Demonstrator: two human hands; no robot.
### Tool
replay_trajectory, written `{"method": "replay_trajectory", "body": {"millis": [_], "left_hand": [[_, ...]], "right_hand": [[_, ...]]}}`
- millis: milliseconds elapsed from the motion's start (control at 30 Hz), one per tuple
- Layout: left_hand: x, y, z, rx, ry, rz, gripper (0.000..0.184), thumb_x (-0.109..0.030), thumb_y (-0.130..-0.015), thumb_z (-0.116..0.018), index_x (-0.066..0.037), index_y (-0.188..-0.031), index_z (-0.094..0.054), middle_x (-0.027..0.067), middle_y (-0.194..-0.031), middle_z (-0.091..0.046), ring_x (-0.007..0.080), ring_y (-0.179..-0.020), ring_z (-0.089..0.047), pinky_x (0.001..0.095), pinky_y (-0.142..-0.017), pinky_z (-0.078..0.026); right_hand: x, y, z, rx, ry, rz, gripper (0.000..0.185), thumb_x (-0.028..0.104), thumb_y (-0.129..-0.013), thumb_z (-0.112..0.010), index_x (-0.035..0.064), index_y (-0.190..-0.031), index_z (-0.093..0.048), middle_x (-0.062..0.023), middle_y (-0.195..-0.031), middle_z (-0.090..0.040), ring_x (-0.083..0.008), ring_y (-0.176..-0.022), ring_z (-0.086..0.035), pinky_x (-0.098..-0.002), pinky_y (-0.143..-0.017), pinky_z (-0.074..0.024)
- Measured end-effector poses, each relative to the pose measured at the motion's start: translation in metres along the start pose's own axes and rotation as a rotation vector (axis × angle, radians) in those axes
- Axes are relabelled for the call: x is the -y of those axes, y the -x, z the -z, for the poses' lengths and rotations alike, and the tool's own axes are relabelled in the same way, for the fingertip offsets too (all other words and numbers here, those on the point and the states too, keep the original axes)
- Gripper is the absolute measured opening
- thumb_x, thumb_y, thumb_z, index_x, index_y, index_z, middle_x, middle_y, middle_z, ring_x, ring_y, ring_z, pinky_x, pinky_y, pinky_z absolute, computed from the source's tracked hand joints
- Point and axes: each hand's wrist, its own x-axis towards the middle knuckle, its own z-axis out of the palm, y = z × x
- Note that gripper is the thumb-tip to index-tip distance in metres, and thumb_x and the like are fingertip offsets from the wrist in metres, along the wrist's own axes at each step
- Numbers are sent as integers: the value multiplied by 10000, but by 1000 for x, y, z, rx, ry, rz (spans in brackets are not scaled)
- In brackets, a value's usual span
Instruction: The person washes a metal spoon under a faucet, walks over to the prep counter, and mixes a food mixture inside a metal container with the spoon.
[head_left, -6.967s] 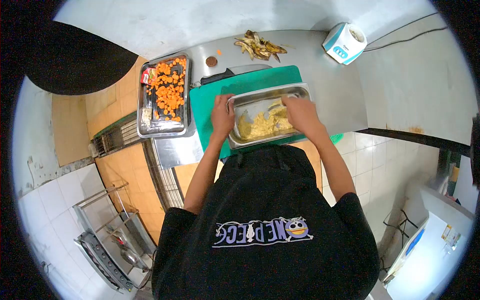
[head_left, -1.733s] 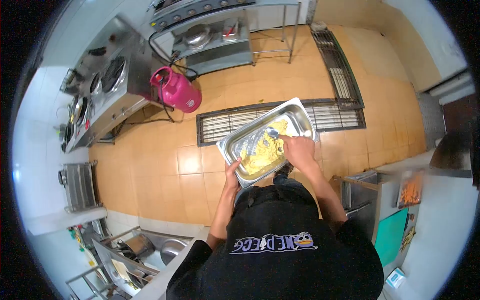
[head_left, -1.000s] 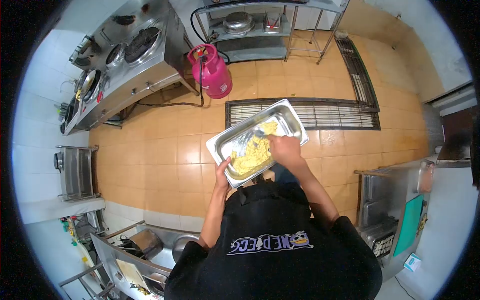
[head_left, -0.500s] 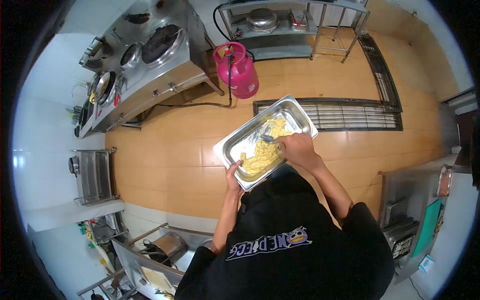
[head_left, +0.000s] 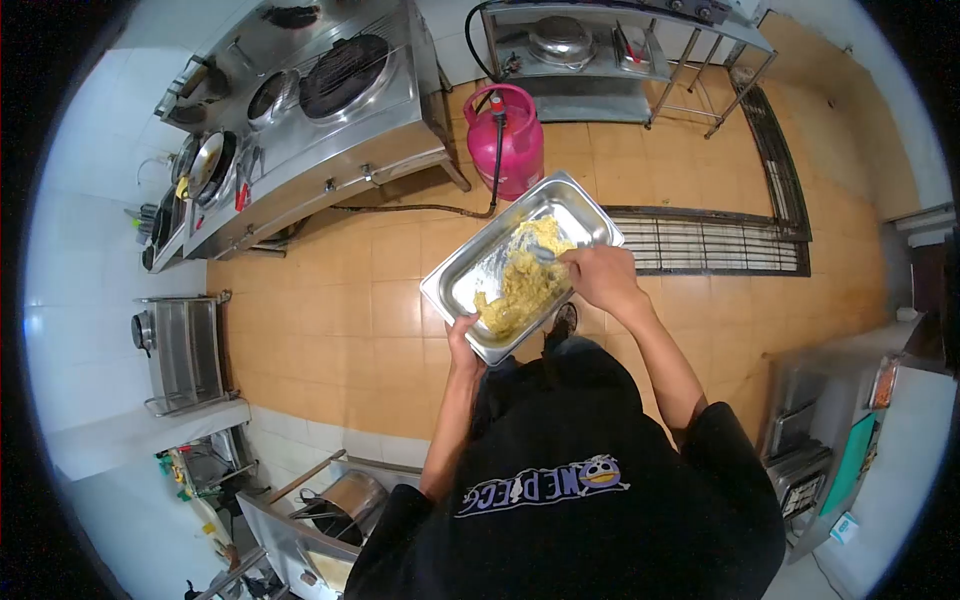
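A rectangular steel tray (head_left: pixel 447 280) is held in front of my body, tilted diagonally. Yellow mashed food (head_left: pixel 527 290) lies in it, spread from the lower corner towards the far end, with smears on the bare metal. My left hand (head_left: pixel 463 343) is closed on the tray's near left corner, thumb over the rim. Inside the tray's right side, my right hand (head_left: pixel 603 277) grips a metal spoon (head_left: pixel 541 254); its head touches the food, and the fingers cover its handle.
A pink gas cylinder (head_left: pixel 507 145) with a hose stands on the floor beyond the tray. The steel stove (head_left: pixel 330 150) is at the upper left, a floor drain grate (head_left: pixel 710 243) to the right. Behind me on the left, a large pot (head_left: pixel 350 500) sits in a sink.
My view has shifted, and the tray now sits nearer the gas cylinder, overlapping its lower edge. The spoon has moved slightly within the food. A shoe now shows below the tray.
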Motion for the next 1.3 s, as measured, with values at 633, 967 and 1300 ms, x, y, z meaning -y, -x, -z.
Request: {"method": "replay_trajectory", "body": {"millis": [633, 967, 1300], "left_hand": [[-186, -137, 167, 252, -211, 36, 593, -122, -766, -523, -2, -1335, -410, 198, -1192, -553, 360, -1050, -636, 506, -843, -601], [-252, -155, 251, 128, -64, -109, 726, -126, -717, -565, 12, -1401, -364, 212, -1255, -517, 379, -1111, -604, 508, -921, -573], [-271, -181, 298, 104, -4, -99, 731, -160, -726, -585, 13, -1403, -369, 220, -1240, -545, 368, -1097, -622, 497, -920, -571]], "right_hand": [[221, -97, -116, -11, 105, -84, 181, 195, -834, -597, 193, -893, -768, -151, -705, -689, -333, -680, -693, -457, -608, -526], [318, -162, -172, 190, 96, -7, 207, 162, -796, -618, 185, -932, -772, -167, -761, -698, -334, -757, -698, -477, -669, -522], [355, -216, -224, 74, 83, 97, 188, 196, -847, -600, 197, -902, -779, -164, -692, -678, -331, -657, -682, -454, -591, -518]]}}
